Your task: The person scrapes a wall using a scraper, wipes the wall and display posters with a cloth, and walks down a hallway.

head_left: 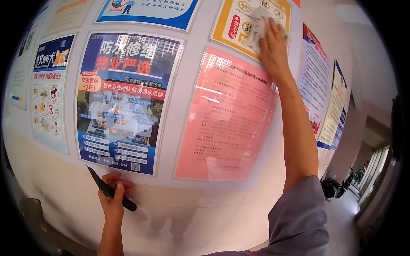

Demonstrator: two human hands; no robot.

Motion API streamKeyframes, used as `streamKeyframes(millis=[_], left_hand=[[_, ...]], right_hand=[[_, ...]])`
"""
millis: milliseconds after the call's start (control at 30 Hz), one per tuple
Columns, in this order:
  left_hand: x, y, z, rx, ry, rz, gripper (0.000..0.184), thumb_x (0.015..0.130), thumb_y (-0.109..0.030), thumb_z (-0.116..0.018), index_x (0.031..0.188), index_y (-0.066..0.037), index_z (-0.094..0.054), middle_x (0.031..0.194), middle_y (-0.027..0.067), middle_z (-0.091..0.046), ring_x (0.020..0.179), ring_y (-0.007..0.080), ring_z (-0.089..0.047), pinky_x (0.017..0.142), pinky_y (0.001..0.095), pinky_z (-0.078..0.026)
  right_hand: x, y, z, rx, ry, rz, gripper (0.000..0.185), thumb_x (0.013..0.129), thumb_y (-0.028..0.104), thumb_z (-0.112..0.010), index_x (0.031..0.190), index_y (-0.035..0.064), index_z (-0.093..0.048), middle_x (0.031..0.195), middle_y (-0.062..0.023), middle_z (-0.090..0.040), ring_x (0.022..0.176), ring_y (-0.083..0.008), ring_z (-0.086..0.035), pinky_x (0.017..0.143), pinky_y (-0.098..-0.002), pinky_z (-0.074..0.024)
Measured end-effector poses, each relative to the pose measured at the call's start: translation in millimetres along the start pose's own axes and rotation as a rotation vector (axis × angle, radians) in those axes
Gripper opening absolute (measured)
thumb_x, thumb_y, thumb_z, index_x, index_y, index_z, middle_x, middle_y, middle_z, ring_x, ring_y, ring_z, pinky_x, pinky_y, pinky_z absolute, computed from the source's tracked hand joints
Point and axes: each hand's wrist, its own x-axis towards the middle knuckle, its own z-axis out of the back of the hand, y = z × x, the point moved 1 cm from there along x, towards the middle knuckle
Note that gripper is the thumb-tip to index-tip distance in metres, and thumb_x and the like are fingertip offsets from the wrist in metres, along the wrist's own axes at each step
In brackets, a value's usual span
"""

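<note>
My right hand (273, 49) is raised high, pressing a crumpled white cloth (256, 32) flat against the yellow-framed poster (226, 23) at the top of the wall. Part of that poster is covered by cloth and fingers. Lower left, my left hand (113, 194) is closed around a slim black tool (104, 185) with a rounded handle and a tapering, pointed end. The tool's tip points up and left, just under the blue poster (117, 102). Between my arms hangs a pink printed notice (228, 121) in a clear, glossy cover.
More posters hang around these: a pale one with small pictures (49, 94) at left, a blue-bordered one (147, 15) above, and red-and-white (316, 79) and yellow-and-blue (335, 109) ones at right. Far right, a corridor (341, 213) holds parked dark vehicles (336, 185).
</note>
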Motion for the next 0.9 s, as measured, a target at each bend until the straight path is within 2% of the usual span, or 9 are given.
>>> streamKeyframes(millis=[100, 167, 233, 333, 467, 500, 667, 767, 900], left_hand=[[7.6, 3.2, 11.2, 0.088, -0.007, -0.022, 0.023, 0.085, -0.016, -0.055, 0.102, 0.0, -0.048, 0.075, 0.0089, -0.061, 0.067, 0.013, -0.057, 0.06, 0.0246, -0.045], [12.2, 8.0, 14.6, 0.124, 0.027, -0.074, 0.02, 0.086, -0.016, -0.055, 0.098, -0.002, -0.049, 0.072, 0.0078, -0.061, 0.068, 0.0131, -0.058, 0.064, 0.0262, -0.044], [14.6, 7.9, 14.4, 0.088, 0.02, -0.048, 0.018, 0.086, -0.016, -0.055, 0.095, -0.002, -0.049, 0.071, 0.0076, -0.061, 0.068, 0.0134, -0.058, 0.064, 0.0266, -0.044], [15.1, 7.6, 13.7, 0.05, 0.003, -0.031, 0.015, 0.086, -0.016, -0.055, 0.092, -0.004, -0.049, 0.069, 0.0073, -0.06, 0.067, 0.0139, -0.059, 0.065, 0.0271, -0.044], [16.5, 11.7, 11.4, 0.036, -0.051, -0.015, 0.015, 0.087, -0.018, -0.055, 0.089, -0.004, -0.049, 0.064, 0.0072, -0.059, 0.062, 0.0143, -0.059, 0.062, 0.0264, -0.044], [17.2, 13.2, 11.5, 0.037, -0.045, -0.01, 0.015, 0.087, -0.018, -0.055, 0.089, -0.004, -0.049, 0.064, 0.0072, -0.059, 0.062, 0.0143, -0.059, 0.062, 0.0264, -0.044], [19.2, 19.6, 11.4, 0.08, -0.153, -0.052, 0.018, 0.087, -0.02, -0.056, 0.084, -0.004, -0.05, 0.058, 0.0068, -0.057, 0.053, 0.0135, -0.056, 0.053, 0.0228, -0.043], [20.7, 17.6, 11.1, 0.1, -0.135, -0.056, 0.018, 0.087, -0.021, -0.055, 0.083, -0.004, -0.049, 0.057, 0.006, -0.056, 0.052, 0.0127, -0.054, 0.054, 0.0226, -0.041], [21.9, 18.3, 16.2, 0.151, -0.119, -0.029, 0.019, 0.088, -0.022, -0.055, 0.082, -0.004, -0.049, 0.055, 0.0054, -0.054, 0.049, 0.0121, -0.052, 0.053, 0.0228, -0.04]], right_hand=[[-4.6, -62.8, -9.5, -0.141, -0.096, -0.158, 0.045, 0.09, 0.028, -0.041, 0.133, 0.0125, -0.041, 0.135, -0.0184, -0.038, 0.125, -0.0418, -0.029, 0.102, -0.0492, -0.0248], [6.3, -70.8, -15.4, -0.182, -0.117, -0.199, 0.047, 0.09, 0.032, -0.039, 0.134, 0.0137, -0.039, 0.136, -0.0176, -0.037, 0.126, -0.0413, -0.029, 0.102, -0.0494, -0.0247], [27.7, -63.1, -16.9, -0.275, -0.015, -0.494, 0.051, 0.09, 0.039, -0.035, 0.135, 0.0172, -0.037, 0.138, -0.0143, -0.035, 0.126, -0.0392, -0.029, 0.103, -0.0505, -0.0233], [53.4, -51.0, -20.7, -0.3, 0.034, -0.547, 0.053, 0.089, 0.042, -0.033, 0.136, 0.0194, -0.035, 0.14, -0.01, -0.034, 0.127, -0.0359, -0.029, 0.103, -0.0514, -0.0218], [91.4, -11.1, -40.2, -0.159, 0.064, -0.251, 0.051, 0.089, 0.039, -0.032, 0.135, 0.0174, -0.037, 0.14, -0.007, -0.034, 0.129, -0.0322, -0.029, 0.103, -0.0515, -0.0219], [100.0, 12.2, -44.7, -0.101, 0.03, -0.147, 0.046, 0.089, 0.027, -0.041, 0.132, 0.01, -0.041, 0.137, -0.0168, -0.036, 0.125, -0.0397, -0.032, 0.103, -0.0523, -0.0235], [103.9, 67.0, -49.0, -0.013, 0.049, 0.177, 0.042, 0.089, 0.021, -0.042, 0.129, 0.0077, -0.043, 0.134, -0.0158, -0.04, 0.124, -0.0389, -0.033, 0.103, -0.0494, -0.025], [84.0, 52.9, -24.1, 0.103, 0.097, 0.23, 0.043, 0.087, 0.015, -0.044, 0.128, 0.0039, -0.042, 0.134, -0.0185, -0.039, 0.124, -0.0401, -0.033, 0.104, -0.0466, -0.025], [60.9, -33.9, -21.4, -0.075, -0.028, -0.009, 0.039, 0.086, 0.01, -0.044, 0.122, -0.0056, -0.045, 0.127, -0.025, -0.043, 0.122, -0.0421, -0.034, 0.104, -0.0441, -0.0271]])
